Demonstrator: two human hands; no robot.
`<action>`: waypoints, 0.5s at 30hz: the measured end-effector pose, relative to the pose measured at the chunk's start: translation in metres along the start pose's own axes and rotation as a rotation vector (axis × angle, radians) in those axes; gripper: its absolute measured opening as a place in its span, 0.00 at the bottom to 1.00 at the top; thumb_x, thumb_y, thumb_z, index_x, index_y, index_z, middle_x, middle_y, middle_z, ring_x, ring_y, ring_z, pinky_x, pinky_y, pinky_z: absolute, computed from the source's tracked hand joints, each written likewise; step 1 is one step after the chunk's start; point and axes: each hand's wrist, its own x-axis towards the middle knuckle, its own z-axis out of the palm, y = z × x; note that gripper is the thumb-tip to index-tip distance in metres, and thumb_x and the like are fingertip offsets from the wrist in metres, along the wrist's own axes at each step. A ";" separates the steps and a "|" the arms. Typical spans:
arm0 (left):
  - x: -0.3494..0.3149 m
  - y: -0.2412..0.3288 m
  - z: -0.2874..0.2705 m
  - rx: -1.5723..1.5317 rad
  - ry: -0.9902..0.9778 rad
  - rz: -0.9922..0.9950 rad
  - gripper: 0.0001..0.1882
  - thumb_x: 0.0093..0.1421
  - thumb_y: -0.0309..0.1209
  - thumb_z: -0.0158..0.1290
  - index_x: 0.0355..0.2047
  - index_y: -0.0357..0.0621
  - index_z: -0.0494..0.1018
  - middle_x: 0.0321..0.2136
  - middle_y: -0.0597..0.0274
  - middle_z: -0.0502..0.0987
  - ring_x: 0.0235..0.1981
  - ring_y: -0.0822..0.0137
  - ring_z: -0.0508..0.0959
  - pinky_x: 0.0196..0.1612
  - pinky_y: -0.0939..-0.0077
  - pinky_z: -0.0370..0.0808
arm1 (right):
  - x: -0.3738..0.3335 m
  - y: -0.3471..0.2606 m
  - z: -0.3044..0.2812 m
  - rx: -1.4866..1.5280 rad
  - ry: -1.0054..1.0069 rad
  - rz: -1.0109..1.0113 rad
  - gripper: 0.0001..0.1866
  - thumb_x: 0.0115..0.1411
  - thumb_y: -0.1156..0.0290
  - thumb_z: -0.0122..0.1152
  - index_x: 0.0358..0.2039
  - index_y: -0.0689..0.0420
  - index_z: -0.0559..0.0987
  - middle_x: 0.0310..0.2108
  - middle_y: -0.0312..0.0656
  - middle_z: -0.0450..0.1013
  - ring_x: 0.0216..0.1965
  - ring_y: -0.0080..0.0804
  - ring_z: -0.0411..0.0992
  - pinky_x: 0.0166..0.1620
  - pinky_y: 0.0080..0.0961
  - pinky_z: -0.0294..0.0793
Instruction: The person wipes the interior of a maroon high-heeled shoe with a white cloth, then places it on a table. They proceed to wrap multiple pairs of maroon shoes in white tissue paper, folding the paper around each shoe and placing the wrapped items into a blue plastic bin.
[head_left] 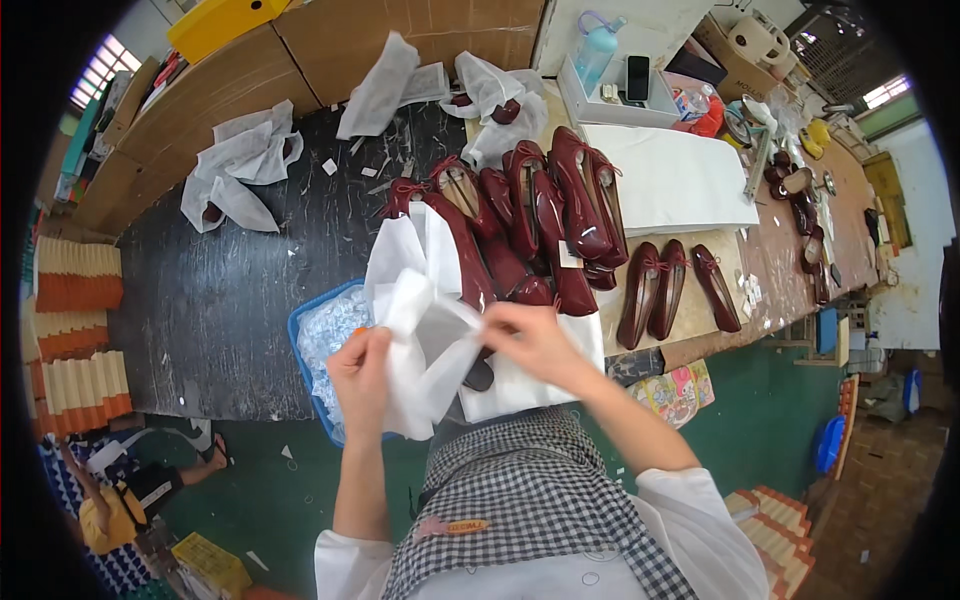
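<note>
Between my hands is a thin white bag (415, 315), its mouth spread apart. My left hand (360, 375) is closed on its left side, with a small orange bit showing at the fingertips. My right hand (530, 340) pinches the right edge. Just beyond lie several glossy burgundy ballet flats (580, 200) with small bows, heaped together. A dark shoe sole (479, 375) shows beneath the bag, partly covered. Three more burgundy flats (672, 290) stand in a row to the right of the heap.
At my left, a blue basket (293, 325) holds clear plastic. White-wrapped shoes (240, 165) lie on the black tabletop (200, 320). A white tray (640, 112) with a bottle and phone stands far right. Another person (110, 510) sits at lower left.
</note>
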 end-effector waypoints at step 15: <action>0.052 0.009 0.021 0.741 -0.052 0.442 0.05 0.54 0.28 0.55 0.26 0.38 0.76 0.19 0.52 0.71 0.20 0.54 0.73 0.25 0.63 0.68 | -0.060 -0.078 -0.106 -0.593 -0.169 -0.122 0.26 0.48 0.80 0.58 0.50 0.45 0.76 0.49 0.43 0.71 0.37 0.42 0.65 0.46 0.33 0.67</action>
